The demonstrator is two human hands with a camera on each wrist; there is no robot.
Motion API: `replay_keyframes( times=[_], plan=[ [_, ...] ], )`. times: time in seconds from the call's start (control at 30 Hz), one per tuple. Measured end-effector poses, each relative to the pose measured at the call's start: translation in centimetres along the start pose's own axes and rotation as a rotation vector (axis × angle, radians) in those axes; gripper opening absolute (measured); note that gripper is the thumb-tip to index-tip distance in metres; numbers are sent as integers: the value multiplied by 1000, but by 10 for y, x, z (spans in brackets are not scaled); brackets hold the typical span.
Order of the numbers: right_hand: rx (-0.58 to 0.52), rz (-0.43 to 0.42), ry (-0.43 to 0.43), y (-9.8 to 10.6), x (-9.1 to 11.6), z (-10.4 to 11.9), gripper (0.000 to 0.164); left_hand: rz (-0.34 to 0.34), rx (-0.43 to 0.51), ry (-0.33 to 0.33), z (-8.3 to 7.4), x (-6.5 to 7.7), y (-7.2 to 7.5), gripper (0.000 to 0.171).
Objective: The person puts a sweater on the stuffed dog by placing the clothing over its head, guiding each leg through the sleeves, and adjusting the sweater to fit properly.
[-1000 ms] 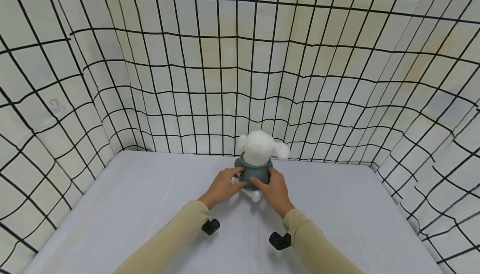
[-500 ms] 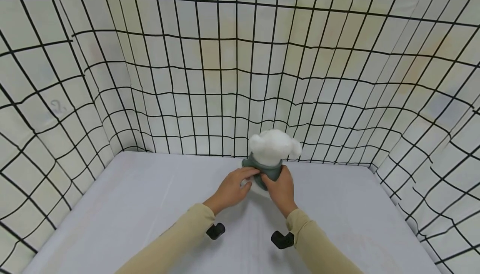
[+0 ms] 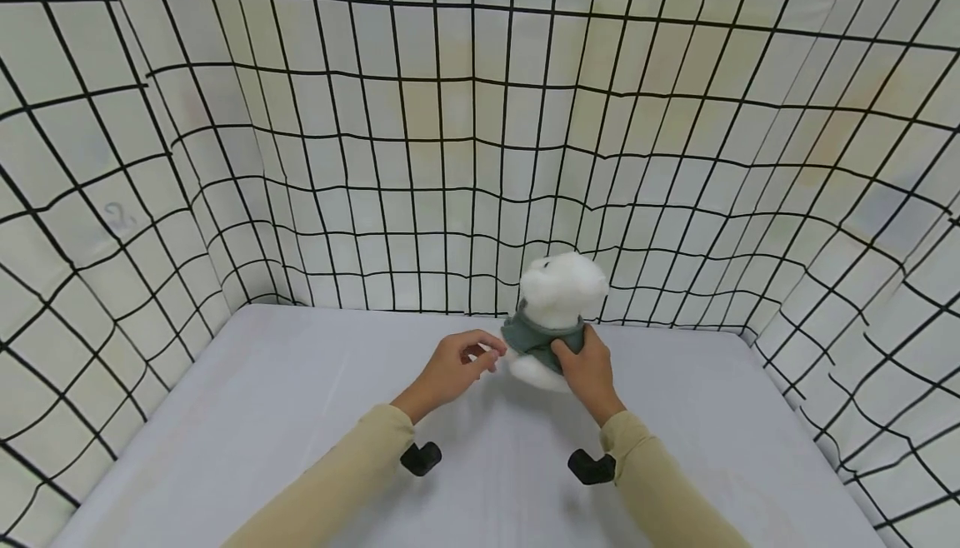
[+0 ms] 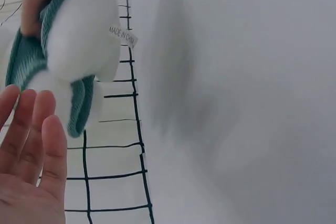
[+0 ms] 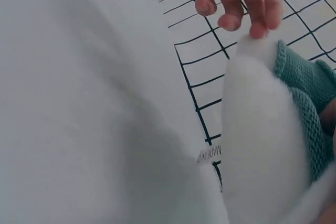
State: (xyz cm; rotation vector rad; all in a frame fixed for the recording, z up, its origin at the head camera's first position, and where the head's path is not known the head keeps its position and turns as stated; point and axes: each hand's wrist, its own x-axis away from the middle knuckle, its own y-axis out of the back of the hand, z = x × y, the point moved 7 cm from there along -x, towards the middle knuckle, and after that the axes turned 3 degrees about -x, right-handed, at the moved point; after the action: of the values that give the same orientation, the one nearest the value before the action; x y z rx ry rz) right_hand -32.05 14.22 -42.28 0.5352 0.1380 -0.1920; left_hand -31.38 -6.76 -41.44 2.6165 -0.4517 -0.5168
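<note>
A white plush toy dog [image 3: 562, 290] in a teal knitted sweater [image 3: 543, 340] is held at the back middle of the table, tilted, its head turned to the left. My right hand [image 3: 591, 369] grips it by the sweater on its right side, thumb in front. Just left of the toy is my left hand [image 3: 453, 369], fingers loosely bent and holding nothing. In the right wrist view its fingertips [image 5: 257, 30] are right at a white paw; whether they touch, I cannot tell. A white tag [image 4: 123, 35] printed "MADE IN CHINA" sticks out from the toy's lower body.
A white-covered table [image 3: 300, 415] lies under both arms. White walls with a black grid [image 3: 405, 156] stand at the back and both sides. Black wrist-worn pieces [image 3: 422, 458] hang under the forearms.
The toy has moved right and turned, its head swinging round to the left. The right hand went with it, keeping its grip. My left hand has let go of the sweater and drawn slightly back.
</note>
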Motion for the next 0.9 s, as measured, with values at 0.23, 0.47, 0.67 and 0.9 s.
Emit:
replay_keyframes(
  times=[0.23, 0.47, 0.67, 0.9],
  plan=[
    [-105, 205, -96, 6, -5, -13, 50, -152, 156, 137, 15, -7, 17, 23],
    [-239, 355, -156, 7, 2, -18, 51, -161, 96, 274, 30, -6, 15, 24],
    [-404, 512, -154, 1, 13, -13, 51, 25, 187, 314, 34, -9, -5, 43],
    [-590, 687, -108, -11, 25, -2, 39, 302, 494, 331, 25, -4, -29, 67]
  ],
)
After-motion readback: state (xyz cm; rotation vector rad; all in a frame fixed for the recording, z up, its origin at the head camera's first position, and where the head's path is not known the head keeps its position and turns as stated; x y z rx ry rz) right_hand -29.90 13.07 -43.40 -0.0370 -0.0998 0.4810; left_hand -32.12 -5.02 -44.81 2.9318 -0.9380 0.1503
